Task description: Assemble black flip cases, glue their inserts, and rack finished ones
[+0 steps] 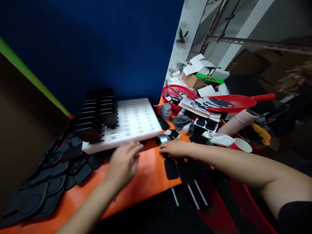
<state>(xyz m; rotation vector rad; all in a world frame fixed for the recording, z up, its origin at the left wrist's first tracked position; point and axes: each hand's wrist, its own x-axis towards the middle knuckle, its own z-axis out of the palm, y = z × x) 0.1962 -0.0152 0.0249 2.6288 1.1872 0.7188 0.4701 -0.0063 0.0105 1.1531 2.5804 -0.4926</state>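
My left hand (124, 159) is over the orange table, just in front of a white slotted foam block (136, 120). It is blurred, with the fingers loosely bent and apart, and nothing shows in them. Black rounded plates (109, 117) stand upright in rows in the block's left part. My right hand (174, 148) reaches to the table's right side, its fingers bent down among small black parts; what they hold is hidden. Just below it lies a black rounded plate (171, 168). Thin metal rods (193, 196) stick out past the table edge nearby.
Several flat black plates (48, 185) lie piled on the left of the orange table (143, 169). On the right are a red basket (180, 91), a red scoop (236, 102), a pink bottle (239, 122) and a small white bottle (185, 129). A blue panel (97, 45) stands behind.
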